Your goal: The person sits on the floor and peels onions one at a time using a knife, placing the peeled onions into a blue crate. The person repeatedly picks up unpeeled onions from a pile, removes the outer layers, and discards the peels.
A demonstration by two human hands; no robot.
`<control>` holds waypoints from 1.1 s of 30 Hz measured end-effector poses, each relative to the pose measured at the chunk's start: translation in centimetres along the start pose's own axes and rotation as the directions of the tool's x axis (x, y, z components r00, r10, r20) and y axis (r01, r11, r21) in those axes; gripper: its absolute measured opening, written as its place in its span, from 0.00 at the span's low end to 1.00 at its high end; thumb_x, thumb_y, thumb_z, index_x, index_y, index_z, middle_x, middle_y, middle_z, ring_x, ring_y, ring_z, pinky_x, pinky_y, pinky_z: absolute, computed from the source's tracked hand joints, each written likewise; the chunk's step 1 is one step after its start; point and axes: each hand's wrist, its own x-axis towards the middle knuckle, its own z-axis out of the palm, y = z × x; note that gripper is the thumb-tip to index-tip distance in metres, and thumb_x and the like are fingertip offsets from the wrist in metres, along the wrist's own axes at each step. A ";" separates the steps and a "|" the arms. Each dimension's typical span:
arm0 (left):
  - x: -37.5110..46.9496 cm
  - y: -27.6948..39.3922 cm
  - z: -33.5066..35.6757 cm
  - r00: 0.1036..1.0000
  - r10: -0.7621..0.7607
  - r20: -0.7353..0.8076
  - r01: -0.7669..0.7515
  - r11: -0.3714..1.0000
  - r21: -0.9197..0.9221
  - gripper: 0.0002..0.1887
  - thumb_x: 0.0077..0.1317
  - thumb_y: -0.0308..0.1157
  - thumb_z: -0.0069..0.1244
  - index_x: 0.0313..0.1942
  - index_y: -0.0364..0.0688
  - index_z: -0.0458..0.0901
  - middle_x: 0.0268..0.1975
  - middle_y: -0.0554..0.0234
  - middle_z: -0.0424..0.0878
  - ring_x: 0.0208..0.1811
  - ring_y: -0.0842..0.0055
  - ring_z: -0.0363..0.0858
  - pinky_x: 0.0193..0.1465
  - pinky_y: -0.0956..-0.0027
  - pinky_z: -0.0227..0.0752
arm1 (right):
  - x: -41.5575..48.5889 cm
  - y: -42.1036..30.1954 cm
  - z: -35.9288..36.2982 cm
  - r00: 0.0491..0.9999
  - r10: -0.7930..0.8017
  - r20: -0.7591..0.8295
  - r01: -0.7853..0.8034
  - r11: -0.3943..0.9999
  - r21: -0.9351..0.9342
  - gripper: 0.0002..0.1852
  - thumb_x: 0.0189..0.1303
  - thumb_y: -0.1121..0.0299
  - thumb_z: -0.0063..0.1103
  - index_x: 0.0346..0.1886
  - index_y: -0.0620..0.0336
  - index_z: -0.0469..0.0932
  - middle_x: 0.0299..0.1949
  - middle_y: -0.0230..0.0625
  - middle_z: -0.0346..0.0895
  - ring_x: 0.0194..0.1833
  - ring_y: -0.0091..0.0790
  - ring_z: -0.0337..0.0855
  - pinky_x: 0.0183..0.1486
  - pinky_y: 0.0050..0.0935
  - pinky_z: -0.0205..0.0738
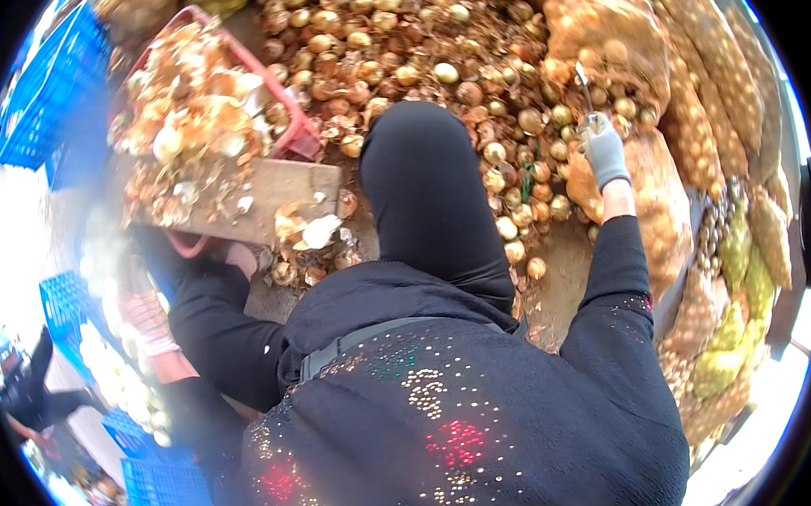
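Observation:
A knife [583, 86] points away from me in my gloved right hand [603, 151], its blade over the onions beside an orange mesh sack [606, 27]. My left hand [139, 298], in a striped glove, hangs at my left beside peeled white onions [126, 380]. Haze blurs its fingers, so whether it holds anything cannot be made out. A wooden board [287, 187] with onion skins on it lies left of my raised knee. Just beyond stands a red plastic crate [262, 76] heaped with peelings [195, 92]. Unpeeled onions [395, 23] cover the floor ahead.
Filled mesh sacks [710, 70] line the right side. Blue plastic crates [59, 85] stand at the far left, and another blue crate [165, 491] is at the lower left. Another person's leg [66, 403] shows at the left rim. Loose onion skins litter the floor.

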 end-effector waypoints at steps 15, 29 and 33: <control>-0.9 7.6 10.1 0.973 -0.065 0.220 0.011 0.971 0.239 0.15 0.67 0.27 0.46 0.52 0.35 0.76 0.51 0.58 0.78 0.52 0.74 0.75 0.46 0.74 0.79 | 3.8 6.8 14.3 0.901 0.316 0.297 -0.135 0.855 -0.501 0.17 0.58 0.65 0.46 0.44 0.68 0.74 0.44 0.60 0.76 0.49 0.52 0.77 0.51 0.43 0.71; -0.4 8.6 12.1 0.943 -0.145 0.299 0.185 0.977 -0.110 0.20 0.63 0.23 0.47 0.57 0.33 0.71 0.52 0.59 0.77 0.51 0.79 0.75 0.54 0.77 0.68 | 0.5 -3.9 4.5 0.867 0.176 0.466 -0.387 0.827 0.408 0.02 0.64 0.71 0.51 0.36 0.57 0.70 0.19 0.22 0.65 0.14 0.16 0.65 0.15 0.18 0.60; 0.0 12.8 15.1 0.903 -0.034 0.429 0.151 0.959 -0.241 0.26 0.61 0.26 0.48 0.59 0.29 0.66 0.56 0.52 0.74 0.55 0.71 0.74 0.59 0.71 0.67 | -0.8 -16.1 0.7 0.794 -0.262 0.548 -0.034 0.881 0.472 0.07 0.64 0.71 0.51 0.43 0.61 0.72 0.29 0.22 0.70 0.22 0.12 0.64 0.21 0.12 0.59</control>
